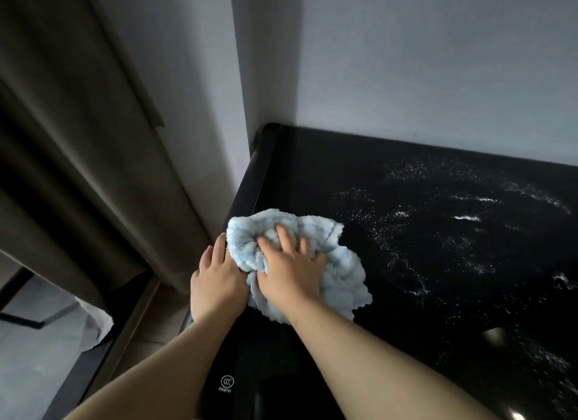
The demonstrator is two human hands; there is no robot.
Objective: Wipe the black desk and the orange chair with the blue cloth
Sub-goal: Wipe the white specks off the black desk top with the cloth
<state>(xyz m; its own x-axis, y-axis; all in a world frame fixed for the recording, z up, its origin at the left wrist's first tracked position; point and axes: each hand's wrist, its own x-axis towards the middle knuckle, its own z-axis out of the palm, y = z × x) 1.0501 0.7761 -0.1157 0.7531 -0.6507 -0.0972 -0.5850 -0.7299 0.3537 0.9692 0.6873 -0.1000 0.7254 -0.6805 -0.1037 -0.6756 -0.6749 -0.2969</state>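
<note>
The blue cloth lies bunched on the left part of the black desk, near its left edge. My right hand presses flat on top of the cloth with its fingers spread. My left hand rests on the desk's left edge beside the cloth, fingers straight, touching the cloth's side. The glossy desk top shows white wet streaks and droplets to the right of the cloth. The orange chair is not in view.
A grey wall runs behind the desk and meets its far left corner. A brown curtain hangs at the left. Below it lie a floor strip and something white. A small printed mark sits on the desk's near part.
</note>
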